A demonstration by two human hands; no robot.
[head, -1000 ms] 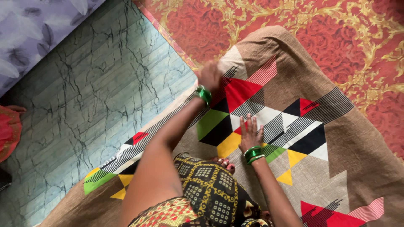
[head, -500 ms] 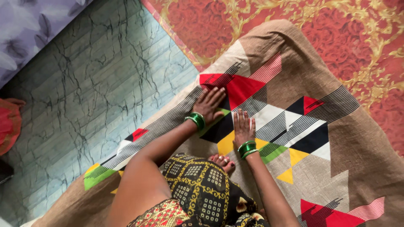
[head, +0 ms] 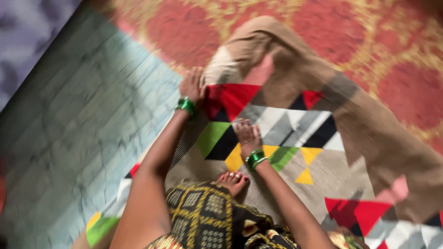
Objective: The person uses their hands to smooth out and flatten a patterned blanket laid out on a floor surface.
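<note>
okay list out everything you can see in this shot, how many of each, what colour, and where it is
patterned cloth: one, brown with red, black, white, yellow and green triangles, spread across the floor from centre to right, far end folded over
carpet: one, red with gold ornament, top and right, under the cloth
floor: grey-green with dark veining, left half
bedding or fabric: one, pale purple, top left corner, blurred
bangles: green, a stack on each wrist
garment: black with yellow pattern, bottom centre, on the person
foot: one, bare, on the cloth by the garment
left hand: at the cloth's left edge by the red triangle; grip unclear from blur
right hand: flat, fingers spread, pressing the cloth's middle
</note>
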